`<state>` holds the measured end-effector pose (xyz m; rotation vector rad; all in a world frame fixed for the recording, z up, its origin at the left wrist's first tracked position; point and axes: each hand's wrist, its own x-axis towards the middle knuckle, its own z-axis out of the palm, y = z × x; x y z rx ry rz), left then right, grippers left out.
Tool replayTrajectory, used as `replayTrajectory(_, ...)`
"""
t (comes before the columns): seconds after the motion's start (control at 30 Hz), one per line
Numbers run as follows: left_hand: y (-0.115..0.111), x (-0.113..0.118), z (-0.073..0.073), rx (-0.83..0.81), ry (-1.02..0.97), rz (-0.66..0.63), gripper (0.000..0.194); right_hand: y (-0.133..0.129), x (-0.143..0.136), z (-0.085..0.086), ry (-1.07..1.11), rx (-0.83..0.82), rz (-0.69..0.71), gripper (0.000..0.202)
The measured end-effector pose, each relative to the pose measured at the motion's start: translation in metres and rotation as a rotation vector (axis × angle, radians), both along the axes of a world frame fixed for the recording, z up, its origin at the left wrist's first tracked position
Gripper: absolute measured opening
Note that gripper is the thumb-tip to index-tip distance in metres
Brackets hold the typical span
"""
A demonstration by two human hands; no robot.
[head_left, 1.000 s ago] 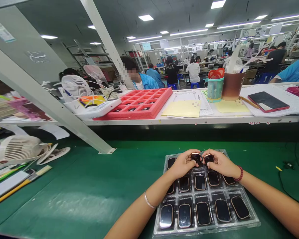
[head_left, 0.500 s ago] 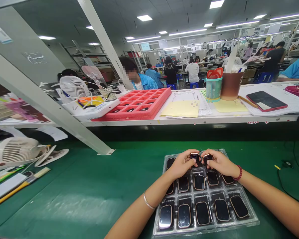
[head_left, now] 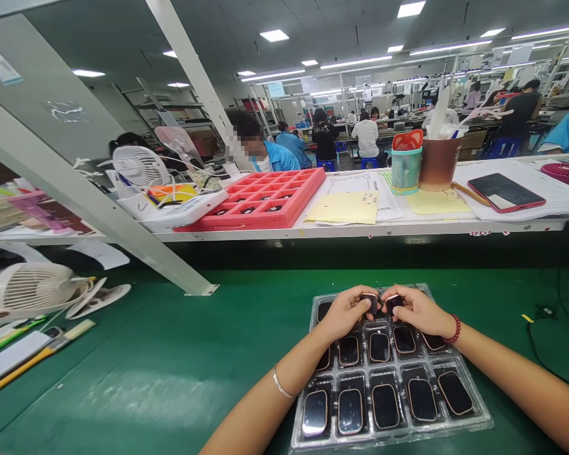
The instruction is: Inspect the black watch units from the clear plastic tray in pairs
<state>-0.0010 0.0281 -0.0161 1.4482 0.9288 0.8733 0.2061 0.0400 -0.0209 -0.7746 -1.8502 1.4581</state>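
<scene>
A clear plastic tray [head_left: 391, 436] lies on the green bench, with several dark, rounded-rectangle watch-like pieces in its pockets. Over its back row, my left hand [head_left: 353, 311] pinches one watch piece [head_left: 371, 303] between thumb and fingers. Close beside it, my right hand [head_left: 416, 309] grips a second watch piece [head_left: 393, 303], its thumb on the front. Both pieces are tilted, and the two hands nearly meet. Fingers hide part of the back row.
A white shelf edge [head_left: 341, 232] crosses behind the tray, bearing a red foam tray [head_left: 265, 218], cups and a phone [head_left: 507, 191]. A slanted metal post [head_left: 142, 237], white fan [head_left: 33, 289] and brush [head_left: 76, 330] are at left. A black cable [head_left: 562, 303] lies at right.
The watch piece in my left hand has turned slightly. My right hand and the tray look almost the same. Behind the shelf, the seated person in blue has shifted a little.
</scene>
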Motion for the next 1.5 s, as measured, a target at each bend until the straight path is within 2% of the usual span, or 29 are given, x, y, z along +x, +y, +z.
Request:
replayTrajectory(0.23,-0.0021,0.0028,0.0040,-0.011,-0.078,0.006,0.031,-0.0009,-0.0011,0.0018,0.021,-0.025,0.000,0.027)
replayTrajectory(0.43,-0.0015,0.0008,0.0028,-0.002,-0.020,0.010,0.032,-0.0016,-0.0014,0.0025,-0.003,-0.061,-0.020,0.018)
replayTrajectory(0.53,-0.0008,0.0000,0.0027,0.000,0.006,0.013,0.031,-0.0016,-0.0013,0.0024,0.008,-0.044,-0.010,0.022)
replayTrajectory(0.73,-0.0013,0.0016,0.0033,0.007,-0.092,0.013,0.035,-0.0014,0.0008,0.0035,-0.014,0.030,0.016,0.033)
replayTrajectory(0.93,-0.0001,0.0004,-0.0003,-0.004,-0.022,0.023,0.033,-0.0015,0.0002,0.0028,-0.063,0.086,-0.033,0.029)
replayTrajectory(1.5,-0.0001,0.0029,0.0006,-0.015,-0.103,0.022,0.039,-0.0011,0.0018,0.0025,-0.044,0.065,0.029,0.033)
